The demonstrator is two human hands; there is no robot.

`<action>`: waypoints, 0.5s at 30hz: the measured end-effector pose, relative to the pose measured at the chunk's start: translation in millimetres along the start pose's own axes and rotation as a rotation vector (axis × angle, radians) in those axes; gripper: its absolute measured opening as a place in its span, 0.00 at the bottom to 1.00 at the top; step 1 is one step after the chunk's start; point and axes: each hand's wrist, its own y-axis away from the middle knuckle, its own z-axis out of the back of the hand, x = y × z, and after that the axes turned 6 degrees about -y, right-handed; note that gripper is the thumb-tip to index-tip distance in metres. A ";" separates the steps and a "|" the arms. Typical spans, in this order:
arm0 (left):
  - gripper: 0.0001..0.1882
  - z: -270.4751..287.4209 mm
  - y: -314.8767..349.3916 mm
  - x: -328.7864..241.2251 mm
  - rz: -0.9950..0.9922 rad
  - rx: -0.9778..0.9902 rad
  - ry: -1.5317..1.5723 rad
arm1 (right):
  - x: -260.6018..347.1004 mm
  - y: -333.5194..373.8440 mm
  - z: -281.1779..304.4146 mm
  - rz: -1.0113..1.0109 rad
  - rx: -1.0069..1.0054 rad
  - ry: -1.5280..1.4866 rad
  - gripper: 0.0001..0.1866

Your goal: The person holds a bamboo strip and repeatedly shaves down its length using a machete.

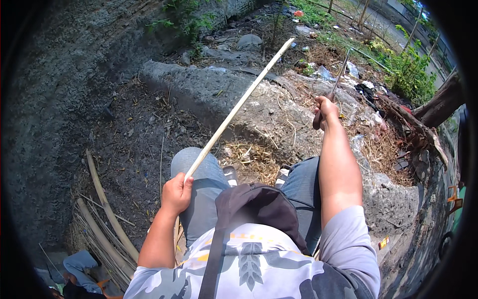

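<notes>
My left hand (pixel 175 193) is closed round the lower end of a long, pale, peeled wooden stick (pixel 238 110), above my left knee. The stick slants up and away to the right, its far end in the air over the rubble. Held out ahead on the right, my right hand (pixel 327 110) grips the dark handle of a long knife (pixel 341 70). Its narrow blade points away from me and stands apart from the stick. A dark bag (pixel 256 204) lies across my lap, its strap over my shirt.
Bamboo poles and thin strips (pixel 107 209) lie at my left, beside a rough wall (pixel 59 109). A concrete slab (pixel 199 92) and scattered litter (pixel 351 70) lie ahead. A tree trunk (pixel 440 102) stands at the right. Another person's leg (pixel 82 266) shows at the lower left.
</notes>
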 end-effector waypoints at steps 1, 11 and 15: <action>0.23 0.3 0.0 -1.7 -0.015 -0.002 -0.028 | -2.2 0.3 -3.2 -0.031 0.037 -0.095 0.09; 0.23 -1.6 2.5 -2.3 -0.014 -0.030 -0.096 | -4.4 26.9 -31.0 -0.126 0.233 -0.046 0.11; 0.23 -3.5 4.4 2.1 -0.022 -0.046 -0.066 | -3.2 38.7 -35.8 -0.003 0.297 0.072 0.10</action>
